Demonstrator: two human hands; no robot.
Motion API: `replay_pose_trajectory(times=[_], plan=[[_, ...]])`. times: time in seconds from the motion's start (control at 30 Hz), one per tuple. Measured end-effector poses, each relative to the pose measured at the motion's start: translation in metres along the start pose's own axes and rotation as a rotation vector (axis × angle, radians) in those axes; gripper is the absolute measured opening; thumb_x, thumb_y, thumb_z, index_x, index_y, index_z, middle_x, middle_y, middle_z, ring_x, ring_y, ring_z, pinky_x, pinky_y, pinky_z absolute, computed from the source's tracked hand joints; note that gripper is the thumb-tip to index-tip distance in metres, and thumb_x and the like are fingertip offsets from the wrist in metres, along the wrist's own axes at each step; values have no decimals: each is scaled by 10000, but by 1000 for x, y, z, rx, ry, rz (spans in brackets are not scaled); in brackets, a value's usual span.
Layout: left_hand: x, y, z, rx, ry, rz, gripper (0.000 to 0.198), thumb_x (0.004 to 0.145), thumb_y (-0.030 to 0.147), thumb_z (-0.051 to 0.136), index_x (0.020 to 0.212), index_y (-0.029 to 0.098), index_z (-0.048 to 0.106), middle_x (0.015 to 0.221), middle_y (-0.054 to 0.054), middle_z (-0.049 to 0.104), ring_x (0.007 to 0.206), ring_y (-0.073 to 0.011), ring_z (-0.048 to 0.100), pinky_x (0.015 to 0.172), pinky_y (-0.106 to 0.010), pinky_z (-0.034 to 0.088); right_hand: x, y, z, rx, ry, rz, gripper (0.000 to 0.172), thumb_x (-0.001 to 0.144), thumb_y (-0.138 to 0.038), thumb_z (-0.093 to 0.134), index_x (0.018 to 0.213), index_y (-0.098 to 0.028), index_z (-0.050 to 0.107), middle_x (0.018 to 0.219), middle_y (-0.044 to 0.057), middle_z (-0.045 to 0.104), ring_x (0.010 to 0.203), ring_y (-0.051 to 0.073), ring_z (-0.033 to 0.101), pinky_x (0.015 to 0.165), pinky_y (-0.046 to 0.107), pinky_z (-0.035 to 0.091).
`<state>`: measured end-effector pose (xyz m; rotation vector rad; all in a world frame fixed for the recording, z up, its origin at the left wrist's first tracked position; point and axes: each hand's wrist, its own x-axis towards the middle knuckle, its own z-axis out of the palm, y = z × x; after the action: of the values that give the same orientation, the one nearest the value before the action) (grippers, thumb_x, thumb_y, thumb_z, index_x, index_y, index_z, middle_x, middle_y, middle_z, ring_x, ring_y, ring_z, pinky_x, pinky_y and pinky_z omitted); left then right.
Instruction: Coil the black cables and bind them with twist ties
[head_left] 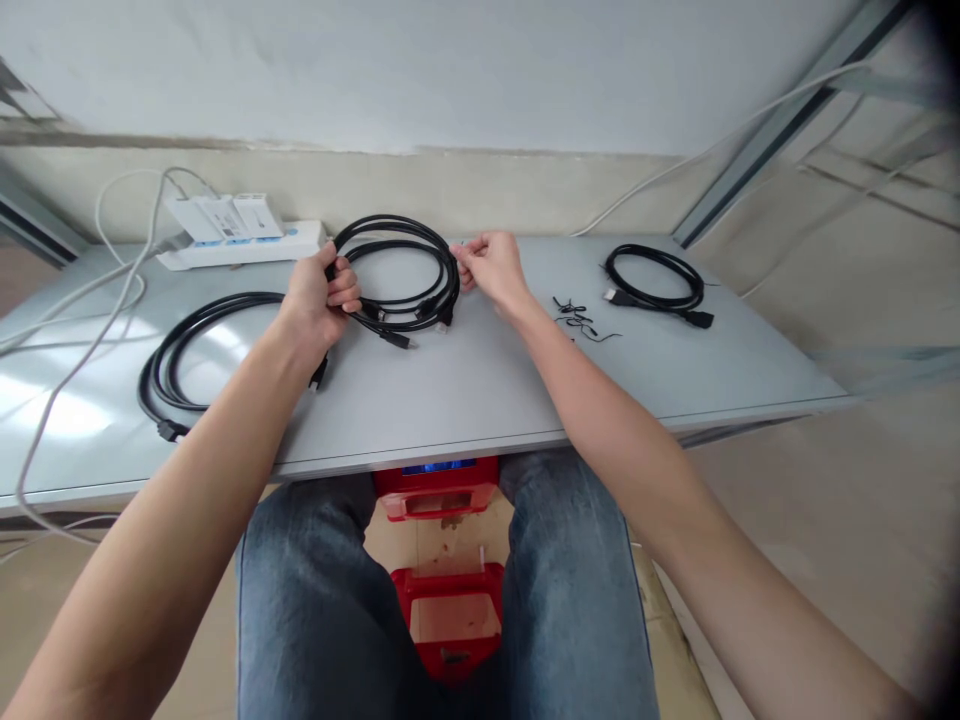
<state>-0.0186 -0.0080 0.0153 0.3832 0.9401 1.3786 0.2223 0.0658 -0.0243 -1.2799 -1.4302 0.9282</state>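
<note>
On your grey tabletop (480,405), left to right: one coiled black cable (156,375), partly behind your left forearm (225,430); one white power strip (296,243) bearing white plug-in adapters (259,214); your left hand (322,290), fingers curled round the left side of a second black coil (409,225). Next, your right hand (491,268), thumb and fingers drawn together at that coil's right edge, grip on it uncertain; several thin black ties (577,320), loose; one smaller black cable loop (694,285) with a metal-tipped plug (619,297).
</note>
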Motion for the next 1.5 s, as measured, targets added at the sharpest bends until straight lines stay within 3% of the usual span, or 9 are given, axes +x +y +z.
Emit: replay_pose_trajectory(times=[0.17,0.33,0.47,0.63,0.87,1.0,1.13,1.3,1.5], plan=[[3,1,-1,7,10,-2,432,1266,329,487,848,257,407,485,128,248,297,-49,216,330,-195,171,-7,-13,2,191,66,94,341,1181,-196,740,899,-254,557,778,-23,651,628,108,632,584,218,612],[5,-1,-2,-7,-3,-7,429,1258,334,519,853,254,406,484,130,255,301,-45,216,338,-189,173,-9,-12,2,181,148,116,329,1186,-255,762,929,-253,558,754,-42,664,576,89,623,520,166,541],[4,-2,0,-17,-7,-12,443,1268,342,517,848,251,407,478,128,260,298,-40,210,341,-186,182,-6,-7,3,159,182,160,281,1210,-326,721,987,-257,564,762,-37,687,577,108,679,514,179,557],[-4,1,4,-39,-6,-39,461,1292,394,494,865,249,397,474,139,253,289,-33,212,334,-168,150,-3,1,4,45,116,26,364,1162,-447,805,979,-273,543,805,-37,668,680,149,726,676,277,663],[-15,3,10,1,45,-37,463,1301,311,393,842,251,381,493,139,227,305,-31,211,343,-170,176,-2,6,5,-420,-6,-299,216,1067,-162,735,914,-272,631,870,49,733,981,292,773,1024,485,697],[-19,3,13,51,51,-33,484,1310,293,331,830,247,366,488,139,214,316,-21,205,357,-160,184,-4,5,2,-509,-16,-286,249,1010,-90,687,852,-270,620,874,75,735,1019,305,767,1041,463,662],[-18,4,13,48,45,-46,482,1310,306,335,832,245,362,493,137,200,321,-23,201,362,-167,179,-7,2,0,-487,-8,-251,275,1054,-173,723,841,-273,580,902,78,727,1023,295,743,1018,447,628],[-1,3,1,-50,-8,-66,424,1253,287,488,849,262,363,500,130,219,318,-53,211,341,-189,173,-2,2,-2,-581,-61,-179,355,1093,-239,746,797,-278,554,848,64,673,939,283,687,995,459,596],[5,0,-3,-63,-35,-58,422,1252,288,475,845,259,370,490,122,256,303,-48,236,327,-183,184,0,6,-3,-548,-40,-205,250,1044,-152,742,861,-265,616,963,89,738,1010,312,713,1067,502,599]])
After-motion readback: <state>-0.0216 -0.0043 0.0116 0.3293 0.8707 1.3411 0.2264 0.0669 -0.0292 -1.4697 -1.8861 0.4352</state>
